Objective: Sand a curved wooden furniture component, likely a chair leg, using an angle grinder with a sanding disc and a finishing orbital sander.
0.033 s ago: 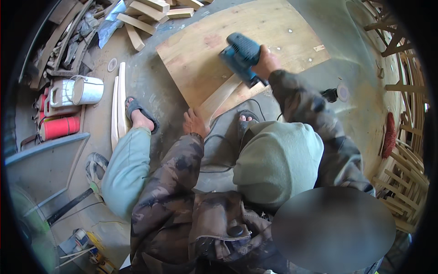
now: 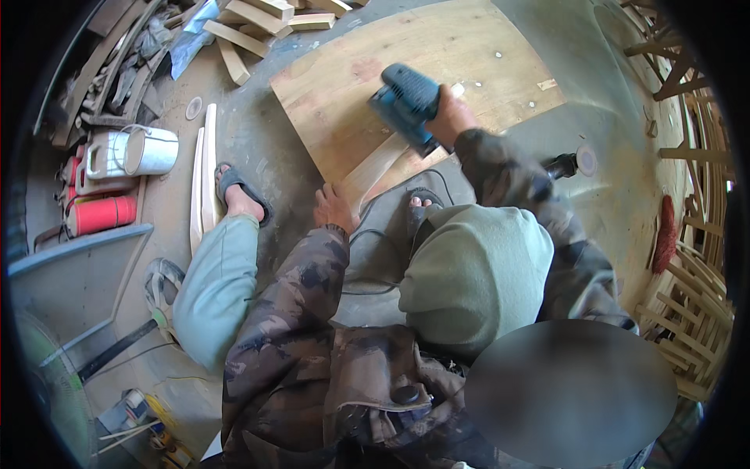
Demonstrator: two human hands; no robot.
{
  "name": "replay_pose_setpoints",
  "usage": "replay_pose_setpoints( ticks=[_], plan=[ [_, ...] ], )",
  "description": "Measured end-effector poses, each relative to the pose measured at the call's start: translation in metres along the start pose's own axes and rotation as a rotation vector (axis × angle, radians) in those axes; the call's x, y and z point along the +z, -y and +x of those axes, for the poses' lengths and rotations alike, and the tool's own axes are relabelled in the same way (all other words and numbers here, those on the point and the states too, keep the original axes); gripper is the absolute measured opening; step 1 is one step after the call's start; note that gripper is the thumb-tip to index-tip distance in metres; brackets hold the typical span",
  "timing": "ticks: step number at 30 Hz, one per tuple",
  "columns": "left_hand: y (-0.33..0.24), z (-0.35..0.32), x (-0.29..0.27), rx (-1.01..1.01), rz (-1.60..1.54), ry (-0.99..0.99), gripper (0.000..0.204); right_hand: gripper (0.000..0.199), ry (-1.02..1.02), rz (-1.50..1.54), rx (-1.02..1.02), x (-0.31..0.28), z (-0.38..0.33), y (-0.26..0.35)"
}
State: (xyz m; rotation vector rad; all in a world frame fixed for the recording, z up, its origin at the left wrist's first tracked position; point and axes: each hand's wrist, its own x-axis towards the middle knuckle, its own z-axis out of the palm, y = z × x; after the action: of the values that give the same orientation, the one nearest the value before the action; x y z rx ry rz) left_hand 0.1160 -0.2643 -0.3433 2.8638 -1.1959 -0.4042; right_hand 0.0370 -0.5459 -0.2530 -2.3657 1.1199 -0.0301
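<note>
A blue-green power sander (image 2: 409, 100) rests at a slant on a pale wooden piece (image 2: 373, 173), with my right hand (image 2: 455, 117) closed round its near right side. The wooden piece lies along the near edge of a large plywood board (image 2: 469, 47); the sander hides its far end. At the board's near left corner, my left hand (image 2: 334, 209) grips the piece's near end, its fingers pressed against the wood.
A black cable (image 2: 379, 234) loops on the floor between my feet. Two long pale strips (image 2: 209, 172) lie by my left foot. White buckets (image 2: 151, 151) and a red canister (image 2: 101, 214) stand left. Offcuts (image 2: 234, 39) lie beyond; a dark tool (image 2: 564, 164) with a disc sits right.
My right hand and the sander have shifted slightly left and a little nearer along the wooden piece. The left hand keeps its place on the near end.
</note>
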Motion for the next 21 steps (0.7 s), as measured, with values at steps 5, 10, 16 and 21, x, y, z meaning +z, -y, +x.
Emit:
replay_pose_setpoints(
  ticks=[5, 10, 16, 21],
  plan=[
    [0.023, -0.002, -0.010, -0.047, -0.009, 0.079, 0.087, 0.055, 0.163, 0.088, -0.117, 0.037, -0.068, 0.062],
    [0.028, 0.001, -0.015, -0.015, -0.049, 0.142, 0.091, 0.057, 0.209, 0.074, -0.200, 0.032, -0.076, 0.062],
    [0.026, -0.005, -0.034, -0.051, -0.048, 0.217, 0.089, 0.060, 0.100, 0.062, -0.128, 0.014, -0.024, 0.032],
    [-0.001, 0.014, -0.026, 0.036, -0.099, 0.243, 0.088, 0.058, -0.043, -0.084, 0.013, -0.025, 0.031, -0.039]
  ],
)
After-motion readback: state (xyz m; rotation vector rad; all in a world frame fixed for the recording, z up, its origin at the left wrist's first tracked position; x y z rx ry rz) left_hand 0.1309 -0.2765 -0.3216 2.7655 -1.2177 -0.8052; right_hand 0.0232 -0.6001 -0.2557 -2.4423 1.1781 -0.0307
